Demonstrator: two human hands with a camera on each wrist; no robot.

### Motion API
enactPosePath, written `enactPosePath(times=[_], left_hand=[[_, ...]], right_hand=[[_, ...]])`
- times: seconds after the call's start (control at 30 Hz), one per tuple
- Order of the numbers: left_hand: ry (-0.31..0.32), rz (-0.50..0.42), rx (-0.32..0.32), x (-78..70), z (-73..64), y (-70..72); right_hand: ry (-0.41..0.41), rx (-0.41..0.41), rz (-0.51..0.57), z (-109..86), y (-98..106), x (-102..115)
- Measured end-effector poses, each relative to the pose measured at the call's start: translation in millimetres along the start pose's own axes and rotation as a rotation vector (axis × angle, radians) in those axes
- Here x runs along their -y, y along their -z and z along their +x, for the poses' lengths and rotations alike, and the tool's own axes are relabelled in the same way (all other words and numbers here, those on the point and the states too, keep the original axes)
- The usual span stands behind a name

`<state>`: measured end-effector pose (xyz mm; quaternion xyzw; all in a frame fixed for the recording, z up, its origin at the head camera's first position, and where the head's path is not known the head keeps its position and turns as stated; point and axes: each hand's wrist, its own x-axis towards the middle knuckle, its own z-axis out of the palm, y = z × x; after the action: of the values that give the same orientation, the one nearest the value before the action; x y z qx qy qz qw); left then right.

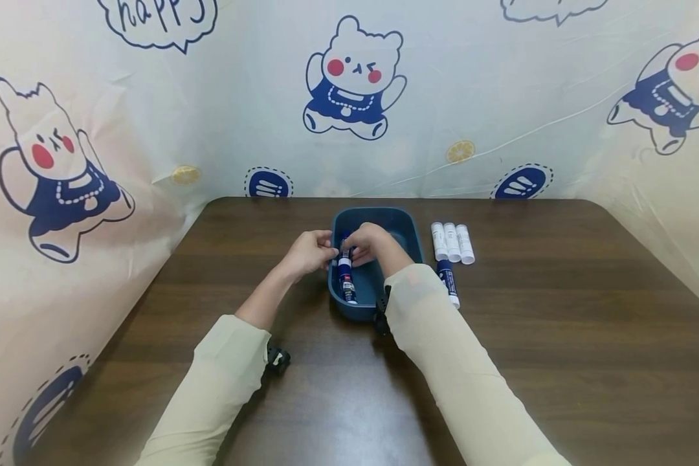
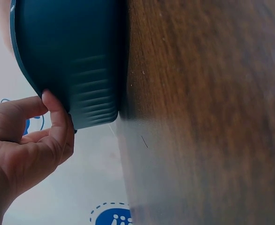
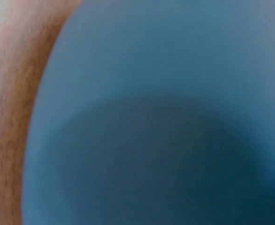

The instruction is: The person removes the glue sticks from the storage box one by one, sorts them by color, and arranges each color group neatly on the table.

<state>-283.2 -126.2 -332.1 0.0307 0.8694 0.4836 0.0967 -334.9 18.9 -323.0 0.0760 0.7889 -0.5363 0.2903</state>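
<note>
A dark blue plastic bin (image 1: pixel 355 312) stands on the table, with blue-and-white tubes (image 1: pixel 346 281) lying end to end along its left inner side. At the bin's far left edge is my left hand (image 1: pixel 310 251); in the left wrist view its thumb and finger (image 2: pixel 57 110) pinch the rim. My right hand (image 1: pixel 375 243) reaches down into the bin, its fingers curled at the farther tube (image 1: pixel 345 246) near the left wall. That tube is partly hidden by the fingers. The right wrist view shows only the blurred bin wall (image 3: pixel 151 56).
Right of the bin, three white tubes (image 1: pixel 452 243) lie side by side on the brown table (image 1: pixel 559 310). Nearer me, another blue-and-white tube (image 1: pixel 449 285) lies partly behind the right sleeve (image 1: pixel 443 349). A printed cloth (image 1: pixel 239 97) hangs behind the table and along its sides.
</note>
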Motion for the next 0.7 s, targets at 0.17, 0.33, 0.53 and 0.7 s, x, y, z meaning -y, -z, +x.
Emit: enactPosePath(times=[0.17,0.33,0.53,0.7], left_hand=[[-0.005,-0.003,0.004,0.6,0.3,-0.1],[-0.013,-0.008,0.009,1.3,1.1,-0.1],[-0.012,-0.006,0.014,0.6,0.4,0.9],[-0.016,-0.009,0.015,0.3,0.0,0.6]], right_hand=[[0.009,-0.02,-0.026,0.0,-5,-1],[-0.005,-0.048,-0.039,9.9,-8,-1],[0.012,-0.045,-0.042,3.8,-10,-1],[0.013,-0.051,-0.01,0.4,-10,-1]])
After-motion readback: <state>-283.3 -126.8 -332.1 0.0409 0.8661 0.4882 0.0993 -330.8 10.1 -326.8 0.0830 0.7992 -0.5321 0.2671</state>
